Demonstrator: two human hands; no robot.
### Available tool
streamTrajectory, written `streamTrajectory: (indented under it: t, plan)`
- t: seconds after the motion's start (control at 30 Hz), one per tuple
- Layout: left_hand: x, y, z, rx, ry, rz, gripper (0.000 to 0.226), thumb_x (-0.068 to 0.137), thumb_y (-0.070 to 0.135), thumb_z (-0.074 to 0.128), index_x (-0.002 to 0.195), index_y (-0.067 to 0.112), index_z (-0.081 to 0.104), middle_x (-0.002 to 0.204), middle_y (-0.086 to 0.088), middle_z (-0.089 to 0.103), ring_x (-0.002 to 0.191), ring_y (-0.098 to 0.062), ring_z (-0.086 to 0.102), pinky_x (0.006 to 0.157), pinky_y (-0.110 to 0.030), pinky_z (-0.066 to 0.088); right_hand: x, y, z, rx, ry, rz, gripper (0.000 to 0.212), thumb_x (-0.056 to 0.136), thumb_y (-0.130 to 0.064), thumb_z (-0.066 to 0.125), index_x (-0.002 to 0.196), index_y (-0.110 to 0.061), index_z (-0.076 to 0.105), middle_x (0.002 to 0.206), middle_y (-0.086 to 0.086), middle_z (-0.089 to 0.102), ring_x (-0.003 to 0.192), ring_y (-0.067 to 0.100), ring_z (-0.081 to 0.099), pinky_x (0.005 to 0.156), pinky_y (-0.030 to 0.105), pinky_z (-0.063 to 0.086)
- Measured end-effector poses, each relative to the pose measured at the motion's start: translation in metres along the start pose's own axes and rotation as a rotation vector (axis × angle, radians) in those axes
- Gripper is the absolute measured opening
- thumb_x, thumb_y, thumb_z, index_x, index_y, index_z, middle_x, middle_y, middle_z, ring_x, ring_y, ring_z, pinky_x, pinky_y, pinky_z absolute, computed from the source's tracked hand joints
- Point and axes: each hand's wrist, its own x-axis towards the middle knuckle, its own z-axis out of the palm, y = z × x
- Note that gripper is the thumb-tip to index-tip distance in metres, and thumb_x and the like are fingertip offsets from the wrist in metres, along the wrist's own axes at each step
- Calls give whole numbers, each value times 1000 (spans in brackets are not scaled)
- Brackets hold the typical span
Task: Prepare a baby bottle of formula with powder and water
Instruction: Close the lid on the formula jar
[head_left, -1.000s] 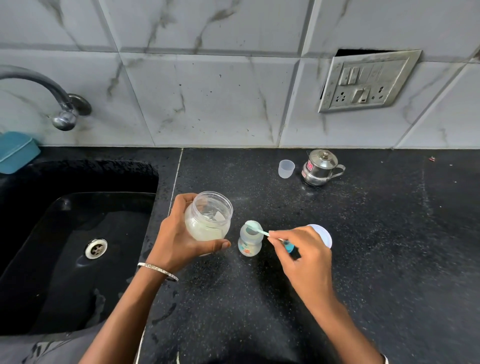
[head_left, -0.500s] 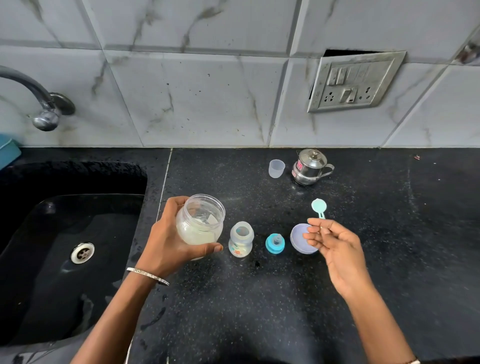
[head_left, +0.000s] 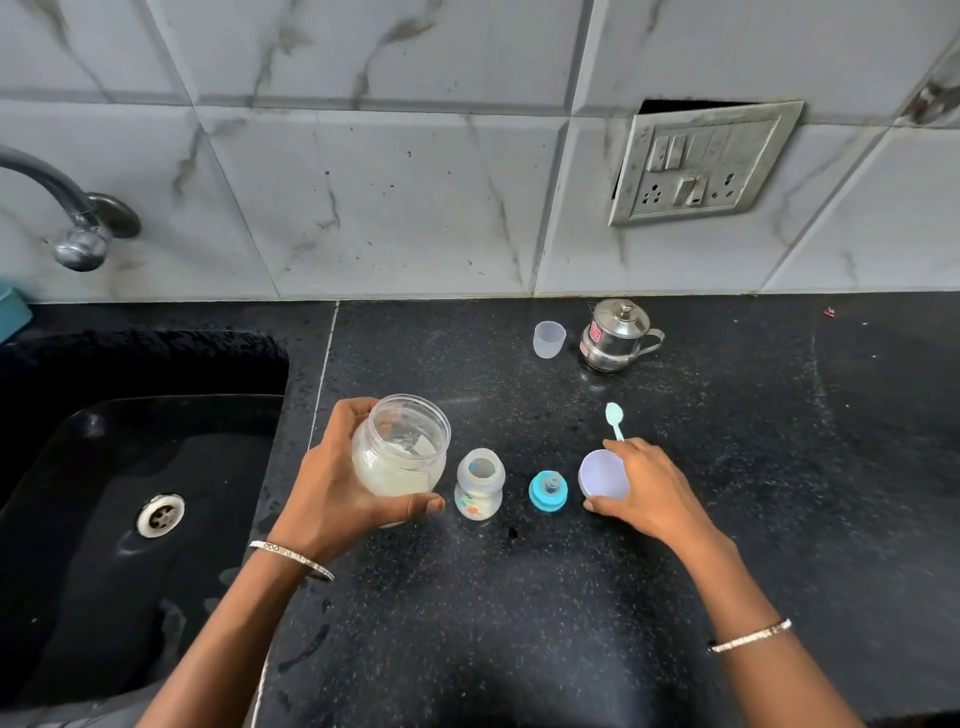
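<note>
My left hand (head_left: 337, 493) grips a clear plastic jar (head_left: 400, 447) of white powder, open at the top and held upright just above the black counter. To its right stands the small open baby bottle (head_left: 479, 486), and beside that lies its blue teat ring (head_left: 548, 491). My right hand (head_left: 644, 491) closes around the pale lilac jar lid (head_left: 600, 473), thumb and fingers on its rim. A light green spoon (head_left: 614, 418) lies on the counter just behind that hand.
A small clear measuring cup (head_left: 549, 339) and a steel lidded pot (head_left: 615, 335) stand near the back wall. A black sink (head_left: 130, 509) with a tap (head_left: 78, 228) lies to the left. A socket plate (head_left: 701, 161) is on the tiled wall.
The spoon left the bottle's mouth and now lies on the counter. My right hand let go of it and dropped onto the jar lid. The jar stayed in my left hand.
</note>
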Motion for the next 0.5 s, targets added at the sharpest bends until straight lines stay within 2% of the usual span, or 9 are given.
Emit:
streamTrajectory:
  t: [0.1,0.17,0.27,0.33,0.4,0.5]
  plan:
    - [0,2,-1,-2,-2,2,101,41,42,98,126,24,46,112,22,63,104,17,56,77,1,42,1,-6,-8,45,57,41,93,70,-52,88,148,-17,51,144,5,56,132,27,50,105,38,43]
    - [0,2,-1,-7,-2,5,102,41,41,98,126,24,46,113,21,64,103,16,57,77,1,42,-4,-14,-18,199,112,43,88,70,-53,89,145,-22,54,141,-1,57,131,25,49,103,40,44]
    - [0,6,-2,5,-17,25,100,41,44,98,125,26,47,112,22,64,104,13,58,78,0,42,-22,-41,-38,766,127,17,72,69,-41,92,134,-29,64,126,-13,64,123,17,58,95,34,51]
    - [0,9,-2,13,-50,47,98,42,45,99,124,28,49,112,23,65,105,9,60,79,-1,42,-36,-63,-49,1160,59,-77,66,62,-33,93,124,-26,70,115,-5,76,115,20,69,95,33,56]
    - [-1,11,-1,2,-72,67,95,44,44,99,124,30,50,111,25,66,106,5,62,80,-3,44,-48,-85,-56,1361,-2,-191,71,60,-27,97,124,-21,70,109,0,79,111,20,73,102,39,57]
    - [-3,19,2,-15,-91,103,93,45,42,100,124,28,52,113,26,65,105,1,64,80,-7,47,-59,-111,-58,1495,-40,-317,75,61,-30,89,130,-15,66,109,2,80,110,21,74,99,39,58]
